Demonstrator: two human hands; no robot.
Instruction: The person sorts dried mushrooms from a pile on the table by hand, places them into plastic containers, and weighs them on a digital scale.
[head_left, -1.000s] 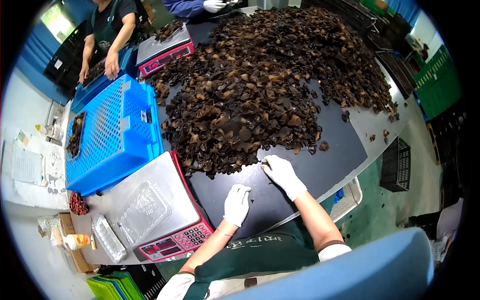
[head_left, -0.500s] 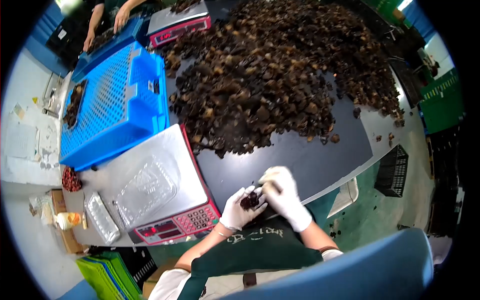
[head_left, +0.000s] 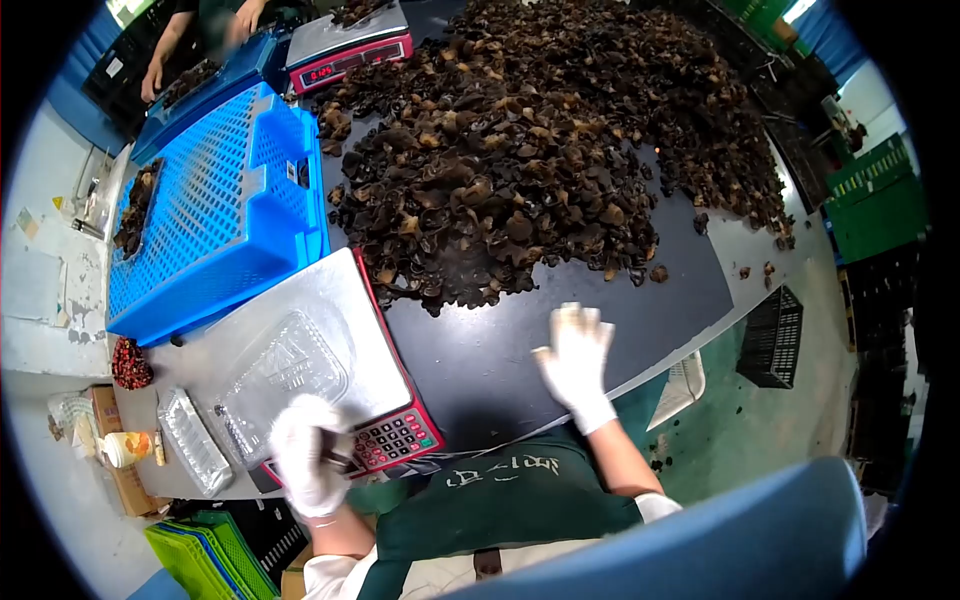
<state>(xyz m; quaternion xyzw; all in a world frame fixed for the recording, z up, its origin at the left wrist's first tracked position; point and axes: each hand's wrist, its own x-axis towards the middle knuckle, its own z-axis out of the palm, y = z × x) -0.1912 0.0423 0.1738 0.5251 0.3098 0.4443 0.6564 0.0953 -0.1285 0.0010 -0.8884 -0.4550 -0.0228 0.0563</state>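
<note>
My left hand, in a white glove, is closed around a dark piece of wood ear mushroom, mostly hidden by the fingers. It is over the front edge of the red-rimmed scale, beside the keypad. On the scale's metal plate lies a clear plastic tray. Gloved in white too, my right hand has its fingers spread above the dark tabletop and holds nothing. Beyond it spreads a big heap of brown-black wood ear mushrooms.
Left of the heap stands an upturned-looking blue crate with mushrooms on it. A second clear tray lies left of the scale. At the far side are another scale and a co-worker's hands. A black basket is on the floor.
My hands have parted. The left has swung left to the scale with the mushroom; the right has opened and reached forward over the tabletop. The far scale's plate and co-worker's hands have shifted slightly in view.
</note>
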